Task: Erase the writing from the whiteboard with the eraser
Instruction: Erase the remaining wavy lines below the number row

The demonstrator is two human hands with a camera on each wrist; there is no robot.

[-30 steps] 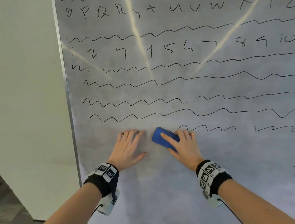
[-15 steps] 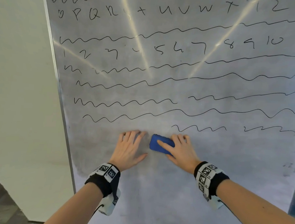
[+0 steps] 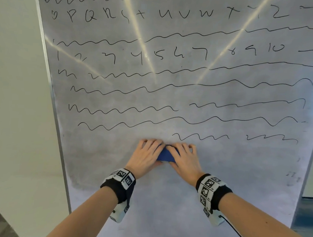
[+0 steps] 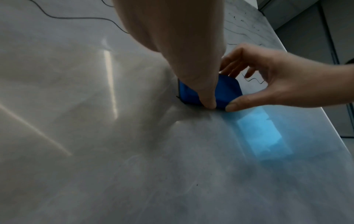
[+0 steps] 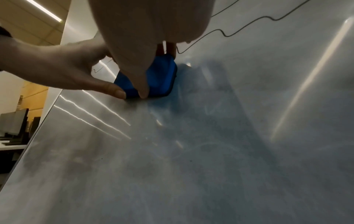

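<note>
Both hands on blue eraser, pressed flat against whiteboard low on board, below lowest wavy lines. Left hand grips eraser's left end, thumb at lower edge, fingers curled over top. Right hand grips right end same way. Forearms reach up from below, tagged wristbands on both wrists. Eraser mostly hidden under hands in head view; wrist views show rounded corners. Readable writing: "P Q", "U V W", numbers "4 5", "7 8 9 10".
</note>
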